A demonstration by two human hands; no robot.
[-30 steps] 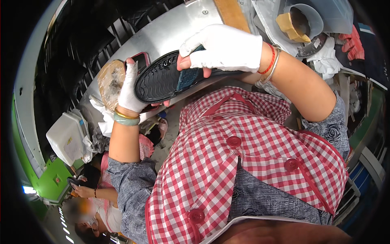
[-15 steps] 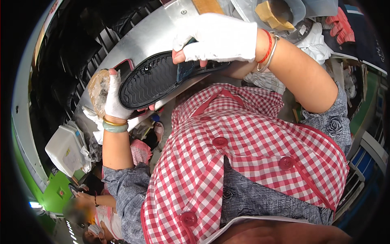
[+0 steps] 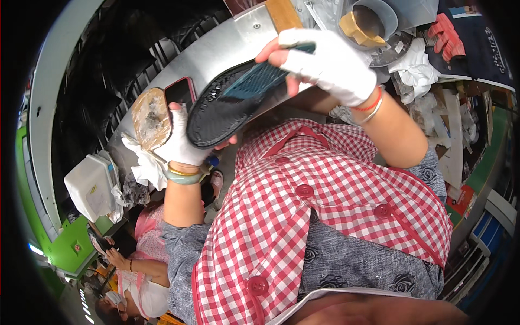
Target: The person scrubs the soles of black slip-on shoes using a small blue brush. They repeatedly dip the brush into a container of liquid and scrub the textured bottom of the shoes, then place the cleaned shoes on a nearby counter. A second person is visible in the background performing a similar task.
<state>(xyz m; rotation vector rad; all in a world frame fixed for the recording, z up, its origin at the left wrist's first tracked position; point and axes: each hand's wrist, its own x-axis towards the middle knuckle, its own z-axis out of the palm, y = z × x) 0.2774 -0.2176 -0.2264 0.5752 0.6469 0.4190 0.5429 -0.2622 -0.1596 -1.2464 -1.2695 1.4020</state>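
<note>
My left hand [image 3: 184, 135], in a white glove with bare fingertips, grips one end of a black shoe sole [image 3: 208, 125]. The thumb is up along its edge and the fingers are beneath. Wavy grooves and wet-looking shine show on the sole's upper face. My right hand [image 3: 327, 65], gloved the same way, is closed on a flat dark-teal strip [image 3: 252, 81], which lies slanted across the sole. Fine streaks run along the strip, and blur hides its exact kind. The sole's far end is hidden behind the strip and right hand.
Beside my left hand lie a brown film-wrapped lump [image 3: 151, 119] and a pink-edged phone [image 3: 180, 93]. A grey tub [image 3: 387, 19] with a yellow block stands far right, near a pink glove [image 3: 447, 38]. A white bin [image 3: 89, 187] is at left; another person [image 3: 143, 271] sits lower left.
My hands and the sole have shifted to the right in view. The right hand has moved toward the sole's far end, and the teal strip now spreads over more of the sole.
</note>
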